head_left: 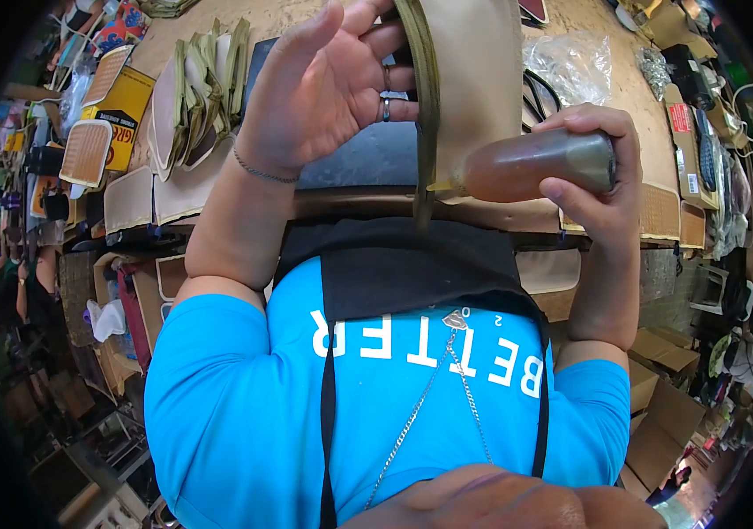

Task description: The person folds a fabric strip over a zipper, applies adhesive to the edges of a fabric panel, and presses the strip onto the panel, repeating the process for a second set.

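My left hand, palm towards me and thumb apart, has its fingertips at an olive zipper-like strip and partly behind it. Two rings show on its fingers. The strip runs along a beige panel and hangs over the table's near edge. In my right hand lies a translucent bottle of brownish liquid, tilted sideways. Its narrow yellowish nozzle points left and is close to the strip; whether they touch is unclear.
Bundles of olive strips and panels lie on the table at left, near a yellow box. A dark slab sits below my left hand. Clear plastic and black cord lie at right, with cardboard boxes lower down.
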`<control>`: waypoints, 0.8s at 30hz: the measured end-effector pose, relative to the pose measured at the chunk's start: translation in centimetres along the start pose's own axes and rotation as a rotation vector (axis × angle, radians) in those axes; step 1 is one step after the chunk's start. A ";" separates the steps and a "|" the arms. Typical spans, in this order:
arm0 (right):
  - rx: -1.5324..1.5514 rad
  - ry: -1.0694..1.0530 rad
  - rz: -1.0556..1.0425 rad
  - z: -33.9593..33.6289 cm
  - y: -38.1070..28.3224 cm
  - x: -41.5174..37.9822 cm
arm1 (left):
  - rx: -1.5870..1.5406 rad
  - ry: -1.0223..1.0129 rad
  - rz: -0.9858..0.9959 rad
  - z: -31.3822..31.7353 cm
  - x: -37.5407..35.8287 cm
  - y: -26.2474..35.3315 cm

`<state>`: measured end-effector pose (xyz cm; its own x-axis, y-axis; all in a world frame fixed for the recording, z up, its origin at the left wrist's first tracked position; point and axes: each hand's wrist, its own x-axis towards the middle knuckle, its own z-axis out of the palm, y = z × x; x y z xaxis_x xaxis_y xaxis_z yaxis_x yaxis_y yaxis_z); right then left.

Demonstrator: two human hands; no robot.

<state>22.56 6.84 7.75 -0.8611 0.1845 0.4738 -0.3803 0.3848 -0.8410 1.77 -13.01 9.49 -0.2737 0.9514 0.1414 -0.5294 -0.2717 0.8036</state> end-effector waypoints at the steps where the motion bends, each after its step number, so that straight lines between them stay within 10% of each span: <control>1: -0.007 -0.003 0.002 0.0 0.0 -0.1 | -0.006 0.002 0.013 -0.1 0.0 0.0; 14: -0.068 -0.103 0.021 -0.3 0.2 -1.0 | -0.178 -0.082 0.141 -2.5 0.6 0.0; 24: 0.997 0.319 0.172 0.7 5.0 -1.2 | -0.177 0.160 0.035 -6.0 1.9 -3.8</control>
<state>21.41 7.96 2.79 -0.8563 0.4500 0.2533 -0.4910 -0.5578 -0.6691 -1.53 -11.01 3.22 -0.4112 0.9094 0.0626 -0.6457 -0.3391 0.6842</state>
